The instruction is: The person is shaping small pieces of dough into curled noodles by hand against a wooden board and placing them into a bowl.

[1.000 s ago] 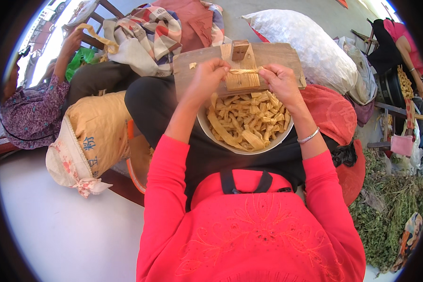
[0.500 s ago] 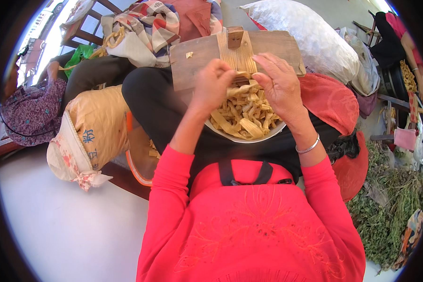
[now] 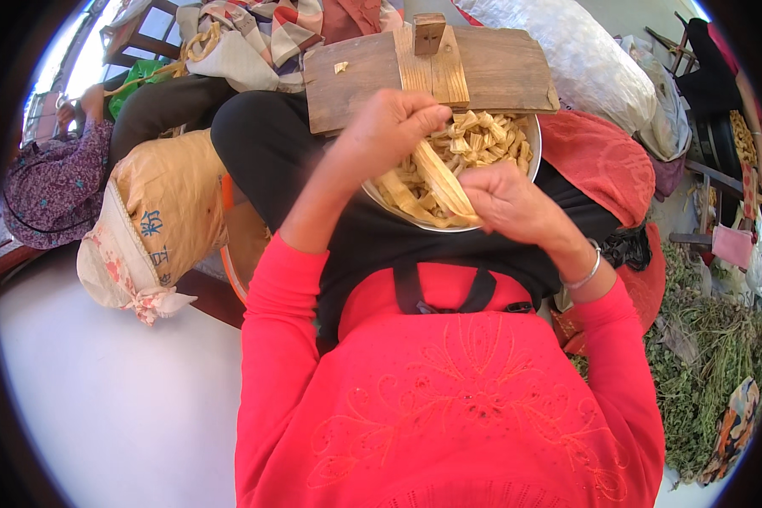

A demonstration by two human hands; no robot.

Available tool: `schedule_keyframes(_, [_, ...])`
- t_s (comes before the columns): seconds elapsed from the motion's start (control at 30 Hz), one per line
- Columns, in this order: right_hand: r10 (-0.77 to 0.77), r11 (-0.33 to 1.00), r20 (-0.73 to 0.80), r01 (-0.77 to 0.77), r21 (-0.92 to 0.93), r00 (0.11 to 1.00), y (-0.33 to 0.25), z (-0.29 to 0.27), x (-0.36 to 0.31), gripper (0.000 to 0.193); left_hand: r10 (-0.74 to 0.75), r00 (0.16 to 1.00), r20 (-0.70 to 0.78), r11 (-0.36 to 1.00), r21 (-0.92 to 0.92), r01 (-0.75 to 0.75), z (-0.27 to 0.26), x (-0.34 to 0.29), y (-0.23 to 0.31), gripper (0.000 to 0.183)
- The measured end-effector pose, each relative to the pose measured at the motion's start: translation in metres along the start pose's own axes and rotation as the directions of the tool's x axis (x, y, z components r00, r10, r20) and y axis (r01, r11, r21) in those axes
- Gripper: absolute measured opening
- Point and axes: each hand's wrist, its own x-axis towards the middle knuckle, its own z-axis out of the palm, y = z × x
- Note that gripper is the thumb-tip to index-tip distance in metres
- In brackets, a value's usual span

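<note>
A long, pale yellow dried strip (image 3: 443, 179), wrinkled lengthwise, stretches slantwise between my hands. Its upper end goes into my left hand (image 3: 391, 127), whose fingers are curled closed. At the lower end, my right hand (image 3: 512, 201) grips it with thumb and bent fingers. Right beneath is a round, light-coloured bowl (image 3: 536, 152) on my lap, full of similar yellow pieces (image 3: 493, 140). Beyond the bowl lies a wooden board (image 3: 508, 76) with a lighter plank and an upright wooden block (image 3: 428, 34); its near edge overhangs the bowl's far side.
A tied tan sack (image 3: 169, 203) stands at my left, beside an orange-rimmed container (image 3: 233, 271). Big white bags (image 3: 567, 59) lie far right, near a red cloth (image 3: 601, 169). Dried green plants (image 3: 711, 381) cover the right floor. Another person's purple-patterned sleeve (image 3: 59, 190) is at left.
My hands were raised close together near the board over a short strip. Now the right hand has come down toward me and the strip extends between both hands.
</note>
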Motion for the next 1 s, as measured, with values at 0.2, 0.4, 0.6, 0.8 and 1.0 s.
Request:
schedule_keyframes(0.2, [-0.072, 0.917, -0.448, 0.236, 0.321, 0.891, 0.008, -0.004, 0.017, 0.024, -0.044, 0.998, 0.053, 0.761, -0.645, 0.067, 0.055, -0.021, 0.012, 0.027])
schedule_keyframes(0.4, [-0.436, 0.875, -0.641, 0.132, -0.466, 0.631, 0.025, -0.001, 0.032, 0.024, -0.103, 0.995, 0.014, 0.660, -0.748, 0.079, 0.069, -0.015, 0.021, 0.018])
schedule_keyframes(0.6, [-0.556, 0.758, -0.607, 0.048, -0.650, 0.568, 0.021, -0.012, 0.029, 0.008, -0.150, 0.981, 0.125, 0.753, -0.629, 0.195, 0.062, -0.018, -0.005, 0.011])
schedule_keyframes(0.8, [-0.238, 0.906, -0.478, 0.016, -0.424, 0.845, 0.060, -0.016, 0.012, 0.018, 0.308, 0.929, -0.207, 0.907, 0.360, -0.220, 0.065, -0.025, -0.007, 0.009])
schedule_keyframes(1.0, [0.177, 0.635, -0.231, 0.068, 0.769, 0.957, 0.068, 0.009, 0.007, 0.027, 0.536, 0.801, -0.266, 0.780, 0.520, -0.349, 0.078, -0.029, -0.014, 0.035])
